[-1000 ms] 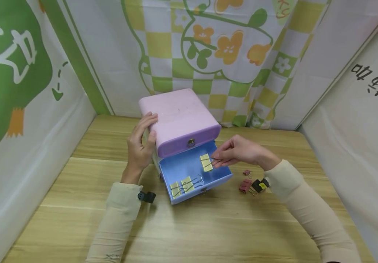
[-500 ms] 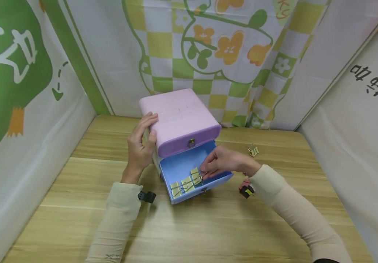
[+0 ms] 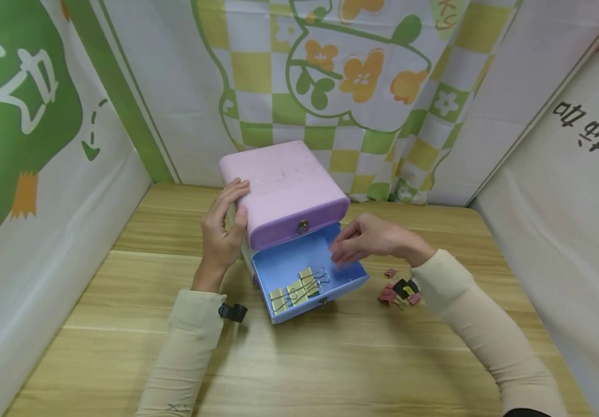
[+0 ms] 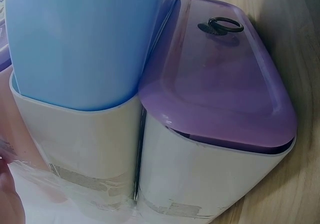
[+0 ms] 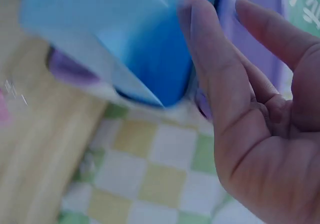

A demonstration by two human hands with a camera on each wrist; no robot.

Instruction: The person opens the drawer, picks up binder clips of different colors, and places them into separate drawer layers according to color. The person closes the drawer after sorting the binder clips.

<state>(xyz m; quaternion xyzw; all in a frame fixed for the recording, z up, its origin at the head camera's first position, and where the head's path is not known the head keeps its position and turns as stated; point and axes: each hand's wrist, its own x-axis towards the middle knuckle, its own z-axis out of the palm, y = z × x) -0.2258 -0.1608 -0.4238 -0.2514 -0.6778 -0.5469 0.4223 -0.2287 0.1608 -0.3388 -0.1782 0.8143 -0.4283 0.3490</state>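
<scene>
My left hand [image 3: 223,231] rests against the left side and top edge of a pink-topped drawer box [image 3: 289,179], thumb and fingers spread. The blue drawer [image 3: 305,255] below its top front is pulled out. Three yellow binder clips [image 3: 295,292] lie in a row at the drawer's front left, wire handles pointing right. Over the drawer's right part hovers my right hand [image 3: 377,237]; in the right wrist view its thumb and fingers [image 5: 217,58] are apart and hold nothing. A purple lower drawer [image 4: 220,73] with a ring pull shows in the left wrist view.
A small pile of red and black binder clips [image 3: 400,292] lies on the wooden table [image 3: 331,365] right of the drawer, with a small red clip [image 3: 391,273] just behind. A patterned curtain [image 3: 351,116] hangs behind the box, and printed walls flank both sides.
My right hand lowered a yellow binder clip beside the two others in the drawer, let go, and drew back up to the right. My left hand has stayed in place.
</scene>
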